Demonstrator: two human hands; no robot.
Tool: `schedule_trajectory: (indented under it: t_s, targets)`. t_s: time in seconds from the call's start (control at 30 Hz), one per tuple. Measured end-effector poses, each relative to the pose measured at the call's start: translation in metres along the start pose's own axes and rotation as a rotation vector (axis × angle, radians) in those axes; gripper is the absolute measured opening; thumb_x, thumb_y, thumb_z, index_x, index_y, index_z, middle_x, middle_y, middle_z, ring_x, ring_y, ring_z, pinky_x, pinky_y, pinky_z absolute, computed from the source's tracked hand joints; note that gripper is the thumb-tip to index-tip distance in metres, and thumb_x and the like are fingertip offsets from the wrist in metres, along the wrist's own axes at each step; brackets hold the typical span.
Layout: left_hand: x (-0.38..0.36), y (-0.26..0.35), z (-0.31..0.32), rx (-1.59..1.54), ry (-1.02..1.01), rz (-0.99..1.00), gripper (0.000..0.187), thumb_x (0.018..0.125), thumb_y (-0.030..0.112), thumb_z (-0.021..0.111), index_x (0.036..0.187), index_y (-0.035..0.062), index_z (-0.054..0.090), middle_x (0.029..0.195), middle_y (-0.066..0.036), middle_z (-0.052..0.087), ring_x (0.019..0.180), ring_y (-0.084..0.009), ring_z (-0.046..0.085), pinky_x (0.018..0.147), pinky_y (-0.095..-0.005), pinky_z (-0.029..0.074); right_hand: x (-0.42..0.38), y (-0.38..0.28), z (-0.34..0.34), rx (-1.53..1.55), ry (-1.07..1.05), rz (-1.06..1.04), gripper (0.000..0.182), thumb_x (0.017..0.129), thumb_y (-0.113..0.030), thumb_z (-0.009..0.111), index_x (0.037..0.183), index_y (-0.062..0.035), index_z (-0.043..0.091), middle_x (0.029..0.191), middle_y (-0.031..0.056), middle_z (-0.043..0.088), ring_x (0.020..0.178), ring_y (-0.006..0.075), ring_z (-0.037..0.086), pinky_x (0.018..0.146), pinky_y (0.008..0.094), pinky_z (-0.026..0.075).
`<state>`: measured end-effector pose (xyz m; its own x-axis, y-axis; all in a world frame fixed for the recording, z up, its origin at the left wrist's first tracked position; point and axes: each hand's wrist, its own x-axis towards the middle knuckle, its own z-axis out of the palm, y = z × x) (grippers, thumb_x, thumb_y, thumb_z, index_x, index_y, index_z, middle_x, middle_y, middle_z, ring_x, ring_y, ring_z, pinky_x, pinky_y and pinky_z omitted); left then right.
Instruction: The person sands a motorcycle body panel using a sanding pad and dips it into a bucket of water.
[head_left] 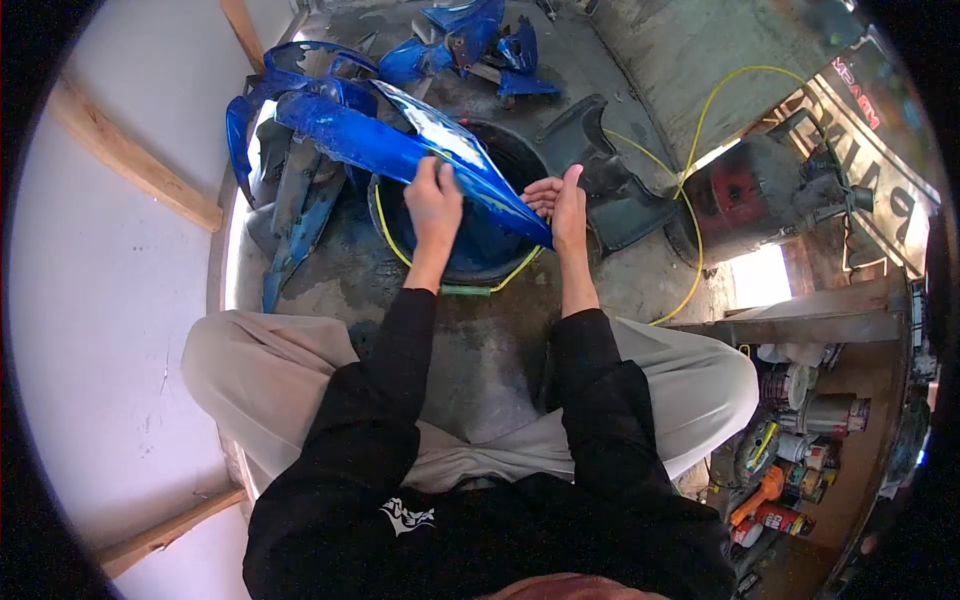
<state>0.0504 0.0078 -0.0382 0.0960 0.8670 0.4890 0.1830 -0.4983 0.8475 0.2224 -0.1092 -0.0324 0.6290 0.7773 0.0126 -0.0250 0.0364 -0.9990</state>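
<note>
A long glossy blue plastic panel, like a motorcycle fairing part, lies slanted above a dark tub with a yellow wire handle. Its narrow tip points toward my right hand, whose fingers curl round that end with the thumb raised. My left hand is closed and pressed against the middle of the panel's upper face. A small greyish blur shows beside its fingers; what they hold, if anything, cannot be made out. The tub's inside is partly hidden beneath the panel.
More blue body panels lie on the floor at the back and left. Right of the tub sit a black plastic part, a yellow hose and a dark metal cylinder. A shelf with cans and tools stands at lower right.
</note>
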Motion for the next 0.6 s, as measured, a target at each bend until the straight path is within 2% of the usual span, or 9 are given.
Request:
schedule_trajectory:
  t_s: [0.03, 0.07, 0.13, 0.27, 0.33, 0.43, 0.47, 0.53, 0.6]
  targets:
    - [0.000, -0.002, 0.000, 0.034, 0.022, -0.013, 0.014, 0.100, 0.014, 0.061, 0.099, 0.0005, 0.064, 0.080, -0.026, 0.068, 0.074, -0.0453, 0.069, 0.066, -0.0506, 0.052, -0.001, -0.001, 0.001, -0.009, 0.007, 0.005, 0.097, 0.101, -0.078, 0.021, 0.085, 0.0032, 0.072, 0.076, 0.0117, 0.073, 0.062, 0.0125, 0.065, 0.057, 0.0218, 0.047]
    - [-0.007, 0.001, 0.006, 0.098, 0.039, 0.083, 0.014, 0.099, 0.014, 0.062, 0.099, 0.0003, 0.064, 0.079, -0.026, 0.068, 0.074, -0.0457, 0.069, 0.065, -0.0516, 0.051, 0.000, -0.003, 0.004, -0.017, 0.011, 0.008, 0.097, 0.101, -0.078, 0.021, 0.085, 0.0033, 0.072, 0.076, 0.0116, 0.073, 0.062, 0.0124, 0.065, 0.057, 0.0216, 0.047]
    - [-0.035, 0.021, 0.018, 0.078, -0.112, 0.000, 0.012, 0.099, 0.013, 0.061, 0.101, 0.0014, 0.063, 0.080, -0.027, 0.067, 0.076, -0.0473, 0.068, 0.067, -0.0536, 0.051, 0.003, -0.003, 0.004, -0.030, -0.004, 0.016, 0.098, 0.101, -0.079, 0.021, 0.085, 0.0036, 0.072, 0.076, 0.0113, 0.073, 0.063, 0.0127, 0.065, 0.057, 0.0220, 0.047]
    - [-0.090, 0.047, 0.041, -0.073, -0.283, 0.092, 0.008, 0.098, 0.010, 0.062, 0.103, 0.0033, 0.061, 0.084, -0.027, 0.067, 0.079, -0.0490, 0.066, 0.069, -0.0568, 0.050, 0.008, 0.003, 0.003, -0.065, 0.010, 0.039, 0.099, 0.101, -0.079, 0.020, 0.086, 0.0038, 0.072, 0.078, 0.0115, 0.073, 0.065, 0.0128, 0.065, 0.058, 0.0226, 0.047]
    - [-0.079, 0.044, 0.035, -0.139, -0.274, 0.112, 0.007, 0.097, 0.009, 0.063, 0.099, 0.0022, 0.062, 0.081, -0.026, 0.066, 0.078, -0.0485, 0.067, 0.069, -0.0551, 0.051, 0.007, 0.003, 0.003, -0.052, 0.001, 0.052, 0.098, 0.101, -0.079, 0.021, 0.086, 0.0037, 0.073, 0.077, 0.0111, 0.073, 0.064, 0.0127, 0.065, 0.058, 0.0227, 0.047]
    - [-0.048, 0.025, 0.028, -0.080, -0.156, -0.031, 0.012, 0.097, 0.011, 0.064, 0.095, -0.0005, 0.064, 0.078, -0.025, 0.068, 0.074, -0.0443, 0.069, 0.065, -0.0472, 0.052, 0.005, 0.003, -0.003, -0.019, 0.004, 0.063, 0.098, 0.102, -0.078, 0.020, 0.086, 0.0034, 0.073, 0.076, 0.0111, 0.073, 0.064, 0.0126, 0.065, 0.059, 0.0227, 0.048]
    - [-0.034, 0.030, 0.015, -0.056, -0.122, -0.038, 0.015, 0.097, 0.015, 0.064, 0.098, -0.0002, 0.065, 0.079, -0.025, 0.068, 0.072, -0.0429, 0.069, 0.063, -0.0468, 0.051, 0.004, 0.002, -0.004, -0.027, 0.005, 0.045, 0.097, 0.102, -0.077, 0.021, 0.086, 0.0034, 0.073, 0.076, 0.0113, 0.073, 0.064, 0.0128, 0.065, 0.059, 0.0228, 0.048]
    - [-0.016, 0.017, 0.010, -0.115, -0.032, -0.031, 0.012, 0.097, 0.011, 0.061, 0.095, -0.0007, 0.062, 0.078, -0.027, 0.066, 0.074, -0.0467, 0.067, 0.065, -0.0506, 0.050, 0.001, 0.001, 0.003, -0.042, -0.004, 0.011, 0.095, 0.104, -0.075, 0.023, 0.085, 0.0034, 0.074, 0.076, 0.0119, 0.073, 0.063, 0.0131, 0.064, 0.059, 0.0231, 0.048]
    - [-0.027, 0.024, 0.016, -0.054, -0.075, -0.077, 0.014, 0.097, 0.013, 0.062, 0.095, -0.0005, 0.063, 0.081, -0.027, 0.067, 0.076, -0.0459, 0.068, 0.067, -0.0503, 0.051, 0.000, -0.001, 0.002, -0.054, -0.001, -0.008, 0.093, 0.104, -0.074, 0.026, 0.085, 0.0035, 0.074, 0.076, 0.0115, 0.073, 0.063, 0.0132, 0.064, 0.059, 0.0236, 0.048]
